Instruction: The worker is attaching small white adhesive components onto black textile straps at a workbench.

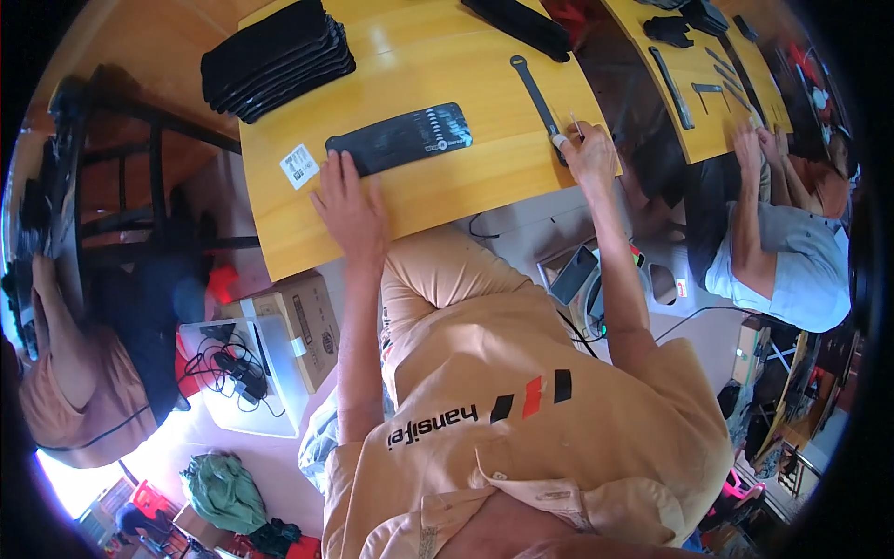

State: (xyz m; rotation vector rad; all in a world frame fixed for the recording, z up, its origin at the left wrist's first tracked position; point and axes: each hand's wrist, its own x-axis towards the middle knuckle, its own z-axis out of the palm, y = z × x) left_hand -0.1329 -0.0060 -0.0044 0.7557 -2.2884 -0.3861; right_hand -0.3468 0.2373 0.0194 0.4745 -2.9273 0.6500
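Observation:
A flat black package point(400, 142) with a row of pale crescent marks lies across the yellow table. My left hand point(352, 200) rests at its left end, fingers stretched out and touching its near edge. Beside that hand is a white printed label point(299, 166). Farther right lies a long black strip point(534, 93) with a round hole at its far end. My right hand point(589, 154) is at the strip's near end by the table's right edge, fingers closed in a pinch. A small thin object shows at those fingertips, too small to name.
A stack of folded black pieces point(275, 61) sits at the table's far left, and a long black bundle point(520, 26) at the far edge. Co-workers sit on both sides; the right one works at another yellow table point(694, 135). A cardboard box point(303, 326) stands below left.

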